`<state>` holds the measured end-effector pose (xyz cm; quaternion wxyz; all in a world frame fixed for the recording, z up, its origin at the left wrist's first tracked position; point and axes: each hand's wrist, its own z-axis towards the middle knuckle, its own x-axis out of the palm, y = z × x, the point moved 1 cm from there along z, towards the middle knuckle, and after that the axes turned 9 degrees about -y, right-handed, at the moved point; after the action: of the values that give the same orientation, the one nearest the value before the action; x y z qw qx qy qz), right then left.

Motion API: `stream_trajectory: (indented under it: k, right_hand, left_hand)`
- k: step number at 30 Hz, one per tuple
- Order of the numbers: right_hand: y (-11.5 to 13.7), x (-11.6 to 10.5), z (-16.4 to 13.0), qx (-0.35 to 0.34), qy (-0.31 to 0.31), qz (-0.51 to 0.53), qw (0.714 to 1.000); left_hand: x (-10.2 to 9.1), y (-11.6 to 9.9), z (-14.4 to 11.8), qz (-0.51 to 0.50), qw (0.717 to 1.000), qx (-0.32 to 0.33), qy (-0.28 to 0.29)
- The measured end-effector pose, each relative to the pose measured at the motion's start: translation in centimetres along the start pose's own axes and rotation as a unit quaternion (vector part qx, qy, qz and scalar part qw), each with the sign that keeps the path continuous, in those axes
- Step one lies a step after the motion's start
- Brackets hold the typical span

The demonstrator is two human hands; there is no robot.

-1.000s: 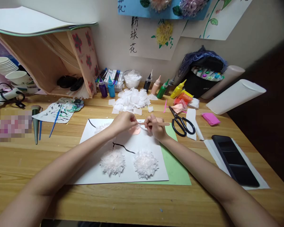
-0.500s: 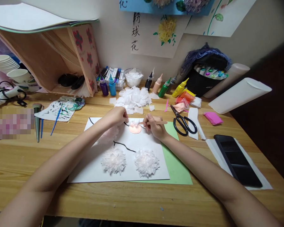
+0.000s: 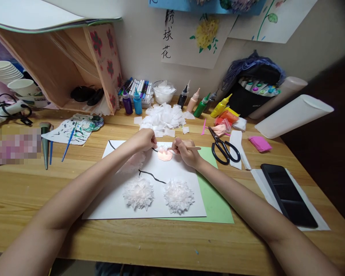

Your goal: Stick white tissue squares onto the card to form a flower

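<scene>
Head view, craft desk. Both hands meet at the far edge of the white sheet (image 3: 172, 209), over a pale pink patch (image 3: 164, 155) painted or glued on the paper.

Right hand (image 3: 186, 151) is closed around a thin wooden stick (image 3: 189, 148). The stick's long axis runs nearly level, left to right: its free end points right toward the scissors (image 3: 224, 148), its working end points left and sits at the pink patch, where a small bit of white tissue (image 3: 163, 147) shows. The left hand (image 3: 145, 138) is curled, fingertips pinched at that same tissue (how firmly, the view does not show).

So the patch lies between the 2 hands, just beside each; neither is clearly nearer. From the person it is straight ahead, at arm's reach. Both forearms stretch forward and converge, wrists low on the sheet, the right one crossing the green paper (image 3: 215, 199).

Nearer on the sheet: 2 finished white tissue flowers, one left (image 3: 138, 193) and one right (image 3: 178, 196), with a black drawn stem (image 3: 151, 175) between them and the hands. A 3rd pale flower lies partly under the left forearm.

The pile of cut white tissue squares (image 3: 163, 119) lies just beyond the hands, toward the wall, near the left one.
</scene>
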<state>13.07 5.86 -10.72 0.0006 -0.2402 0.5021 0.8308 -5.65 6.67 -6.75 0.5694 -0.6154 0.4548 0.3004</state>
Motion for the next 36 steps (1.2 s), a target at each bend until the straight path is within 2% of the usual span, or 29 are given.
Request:
stream_trajectory:
  k: [8,15,20,23,27,36]
  right_hand:
    - [-0.18,-0.24,-0.26,0.044,-0.083,0.028,0.995]
    - [-0.27,0.05,0.04,0.027,-0.035,0.005,0.999]
    - [-0.16,0.05,0.08,-0.043,0.015,-0.039,0.998]
    - [-0.22,-0.11,-0.13,-0.054,-0.010,-0.029,0.998]
    - [-0.43,-0.32,-0.35,-0.027,-0.051,0.003,0.998]
    - [-0.49,-0.22,-0.28,-0.013,-0.012,0.018,1.000]
  left_hand:
    - [0.29,0.51,0.26,-0.011,1.000,0.010,-0.003]
    - [0.14,0.31,0.12,-0.009,1.000,0.011,-0.006]
    - [0.28,0.39,0.22,-0.014,1.000,0.012,-0.004]
    - [0.42,0.56,0.27,-0.017,1.000,0.011,-0.004]
    - [0.41,0.64,0.25,-0.026,1.000,0.010,-0.007]
    - [0.25,0.47,0.16,-0.015,1.000,0.007,-0.004]
